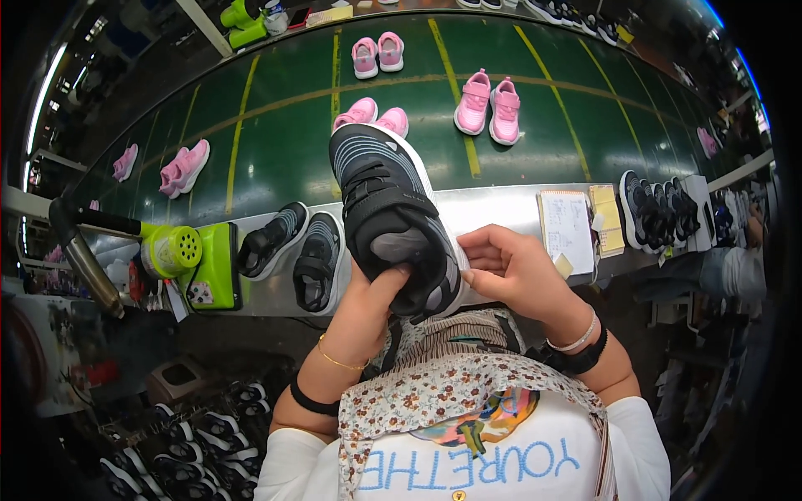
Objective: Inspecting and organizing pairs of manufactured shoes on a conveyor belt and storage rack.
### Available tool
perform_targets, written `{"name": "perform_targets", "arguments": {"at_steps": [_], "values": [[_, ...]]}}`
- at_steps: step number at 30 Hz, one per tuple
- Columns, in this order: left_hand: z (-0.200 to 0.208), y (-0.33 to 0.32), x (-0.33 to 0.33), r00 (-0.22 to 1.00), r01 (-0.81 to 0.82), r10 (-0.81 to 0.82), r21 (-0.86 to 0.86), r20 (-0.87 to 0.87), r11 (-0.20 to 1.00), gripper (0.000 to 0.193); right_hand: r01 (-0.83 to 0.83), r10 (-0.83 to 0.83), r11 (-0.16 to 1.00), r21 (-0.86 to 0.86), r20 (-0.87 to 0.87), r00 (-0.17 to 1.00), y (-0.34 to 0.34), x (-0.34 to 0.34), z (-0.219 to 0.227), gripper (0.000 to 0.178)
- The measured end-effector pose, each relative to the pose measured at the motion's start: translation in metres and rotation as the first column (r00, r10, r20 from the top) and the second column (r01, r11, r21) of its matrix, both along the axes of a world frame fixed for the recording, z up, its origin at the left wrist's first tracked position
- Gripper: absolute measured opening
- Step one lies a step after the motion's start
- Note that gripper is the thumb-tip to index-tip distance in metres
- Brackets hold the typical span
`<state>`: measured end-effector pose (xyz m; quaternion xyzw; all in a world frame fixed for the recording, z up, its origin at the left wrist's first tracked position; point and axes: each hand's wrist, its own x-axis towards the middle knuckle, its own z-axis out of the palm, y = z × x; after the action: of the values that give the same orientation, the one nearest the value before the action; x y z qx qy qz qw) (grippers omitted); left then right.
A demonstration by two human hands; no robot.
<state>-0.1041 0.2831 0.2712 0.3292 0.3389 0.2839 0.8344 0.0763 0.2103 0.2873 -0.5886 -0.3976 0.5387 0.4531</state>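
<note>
A black sneaker with a white sole and a strap is held up in front of me, its toe pointing away. My left hand grips it at the heel, thumb inside the opening and the other fingers hidden behind it. My right hand pinches the heel side of the sole edge between thumb and fingertips. To the left, a pair of like black sneakers stands on the metal ledge.
Beyond the ledge, a green conveyor belt carries several pink sneakers. A lime-green hot-air blower stands left. A notebook and more black sneakers are at right. Racked shoes sit low at left.
</note>
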Motion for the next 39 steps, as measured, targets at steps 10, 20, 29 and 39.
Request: {"name": "perform_targets", "arguments": {"at_steps": [10, 20, 29, 39], "values": [[-0.010, 0.003, 0.016, 0.999, 0.036, -0.034, -0.108, 0.014, 0.994, 0.040, 0.008, 0.005, 0.998, 0.066, -0.203, 0.979, -0.018, 0.022, -0.026, 0.037], [-0.050, -0.010, 0.048, 0.989, -0.001, -0.028, -0.197, -0.146, 0.980, 0.027, 0.706, -0.518, 0.688, -0.170, 0.565, 0.642, -0.133, 0.190, -0.208, 0.022], [-0.049, -0.031, 0.071, 0.970, -0.041, -0.011, -0.206, -0.244, 0.978, 0.035, 0.667, -0.318, 0.743, 0.058, 0.907, 0.275, -0.208, 0.310, -0.250, 0.014], [-0.025, -0.046, 0.104, 0.982, -0.117, 0.077, -0.231, -0.175, 0.966, 0.026, 0.115, 0.267, 0.956, -0.271, 0.962, 0.051, -0.184, 0.341, -0.219, 0.010]]}}
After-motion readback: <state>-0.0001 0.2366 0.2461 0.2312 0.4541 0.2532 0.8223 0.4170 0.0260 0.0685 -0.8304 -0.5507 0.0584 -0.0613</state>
